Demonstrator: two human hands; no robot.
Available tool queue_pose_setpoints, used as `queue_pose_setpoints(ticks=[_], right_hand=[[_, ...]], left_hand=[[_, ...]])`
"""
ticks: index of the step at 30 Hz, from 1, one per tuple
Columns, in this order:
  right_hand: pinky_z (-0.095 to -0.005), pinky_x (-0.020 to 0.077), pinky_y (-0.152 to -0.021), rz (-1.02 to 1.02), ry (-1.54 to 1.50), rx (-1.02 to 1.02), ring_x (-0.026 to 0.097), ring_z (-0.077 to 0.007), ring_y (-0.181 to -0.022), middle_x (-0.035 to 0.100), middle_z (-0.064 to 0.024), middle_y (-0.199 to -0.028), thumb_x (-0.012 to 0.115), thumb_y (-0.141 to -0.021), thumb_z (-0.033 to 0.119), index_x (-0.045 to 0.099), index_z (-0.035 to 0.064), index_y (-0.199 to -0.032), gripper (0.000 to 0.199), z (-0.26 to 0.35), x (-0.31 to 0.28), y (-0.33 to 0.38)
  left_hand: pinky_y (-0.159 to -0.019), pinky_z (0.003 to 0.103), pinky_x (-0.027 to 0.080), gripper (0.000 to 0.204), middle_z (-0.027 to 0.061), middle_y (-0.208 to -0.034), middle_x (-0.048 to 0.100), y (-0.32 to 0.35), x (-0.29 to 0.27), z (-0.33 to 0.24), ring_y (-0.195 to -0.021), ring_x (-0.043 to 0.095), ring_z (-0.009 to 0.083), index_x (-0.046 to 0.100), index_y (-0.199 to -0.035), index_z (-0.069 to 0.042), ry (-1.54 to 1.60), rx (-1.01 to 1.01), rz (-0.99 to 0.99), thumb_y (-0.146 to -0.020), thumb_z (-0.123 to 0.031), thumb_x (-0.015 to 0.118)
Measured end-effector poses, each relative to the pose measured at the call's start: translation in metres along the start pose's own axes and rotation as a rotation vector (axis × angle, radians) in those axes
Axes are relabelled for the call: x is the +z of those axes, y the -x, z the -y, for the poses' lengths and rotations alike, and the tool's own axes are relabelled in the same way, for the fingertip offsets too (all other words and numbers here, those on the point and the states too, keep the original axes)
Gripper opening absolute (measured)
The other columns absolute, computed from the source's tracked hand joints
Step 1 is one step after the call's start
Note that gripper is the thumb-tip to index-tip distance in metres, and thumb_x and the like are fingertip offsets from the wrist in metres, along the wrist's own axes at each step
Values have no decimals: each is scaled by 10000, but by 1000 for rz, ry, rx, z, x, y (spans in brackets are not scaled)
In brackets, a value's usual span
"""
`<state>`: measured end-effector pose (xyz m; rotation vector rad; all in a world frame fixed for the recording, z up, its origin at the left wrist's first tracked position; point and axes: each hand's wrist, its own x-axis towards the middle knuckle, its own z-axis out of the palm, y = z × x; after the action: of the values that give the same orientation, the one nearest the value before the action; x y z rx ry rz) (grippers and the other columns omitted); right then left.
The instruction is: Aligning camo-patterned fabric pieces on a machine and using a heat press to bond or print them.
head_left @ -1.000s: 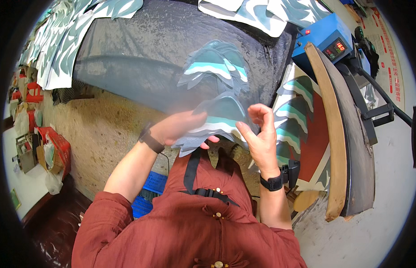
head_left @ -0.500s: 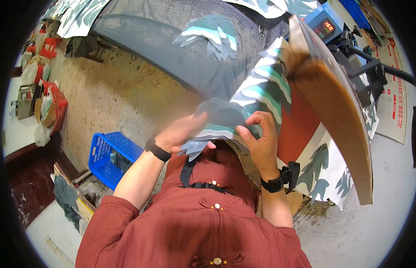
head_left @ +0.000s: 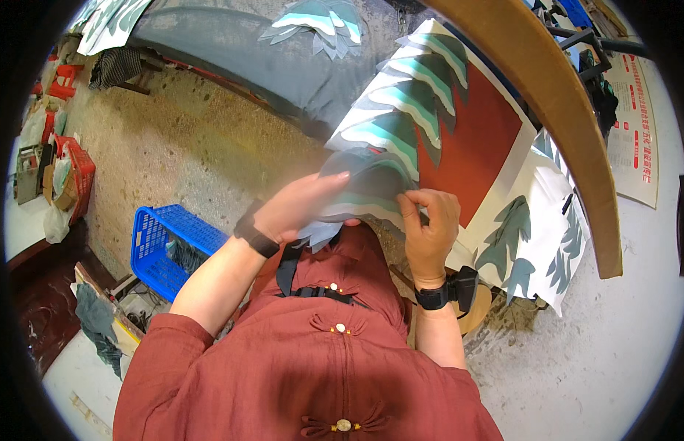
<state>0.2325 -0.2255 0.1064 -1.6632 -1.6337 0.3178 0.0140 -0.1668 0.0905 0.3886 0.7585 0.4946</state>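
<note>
Both hands hold a grey-and-teal leaf-shaped fabric cutout (head_left: 365,192) close to my chest. My left hand (head_left: 294,208) lies flat along its left side with fingers stretched over it. The cutout's right edge is pinched by my right hand (head_left: 428,224). Just beyond it a white sheet printed with teal leaf shapes (head_left: 400,110) lies on the red pad (head_left: 474,147) of a heat press, under the raised wooden-edged upper plate (head_left: 570,125).
A grey cloth-covered table (head_left: 231,51) with more leaf cutouts (head_left: 316,22) stands ahead. A blue plastic crate (head_left: 165,246) sits on the floor at my left, red baskets (head_left: 70,176) further left. White printed sheets (head_left: 536,242) hang off the press at right.
My view has swung right, from the grey table toward the press. Both hands carried the cutout along, close to the printed sheet on the red pad.
</note>
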Motion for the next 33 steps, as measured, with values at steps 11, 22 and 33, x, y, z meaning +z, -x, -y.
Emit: queue_pose_setpoints(ticks=[11, 22, 33], right_hand=[[-242, 442, -828, 74, -701, 532, 568, -114, -891, 629, -12, -984, 651, -957, 69, 577, 74, -1131, 189, -5, -7, 35], [-252, 460, -897, 401, -815, 540, 588, -105, -982, 630, -20, -1027, 640, -939, -4, 594, 35, -1197, 265, -55, -62, 9], [-284, 467, -908, 393, -910, 448, 595, -117, -982, 644, -28, -1054, 655, -882, -69, 602, 40, -1066, 220, -101, -109, 20]], left_hand=[[-836, 407, 589, 416, 131, -1193, 667, 17, -11, 22, -950, 695, 252, 585, -1290, -13, 23, 6, -146, -1012, -321, 594], [-807, 396, 605, 433, 188, -1237, 645, 11, 33, 68, -1029, 691, 320, 512, -1373, -27, 357, 145, -7, -1033, -291, 560], [-809, 361, 601, 379, 146, -1185, 672, -2, 58, 78, -970, 707, 256, 546, -1315, -15, 275, 370, -207, -995, -201, 627]])
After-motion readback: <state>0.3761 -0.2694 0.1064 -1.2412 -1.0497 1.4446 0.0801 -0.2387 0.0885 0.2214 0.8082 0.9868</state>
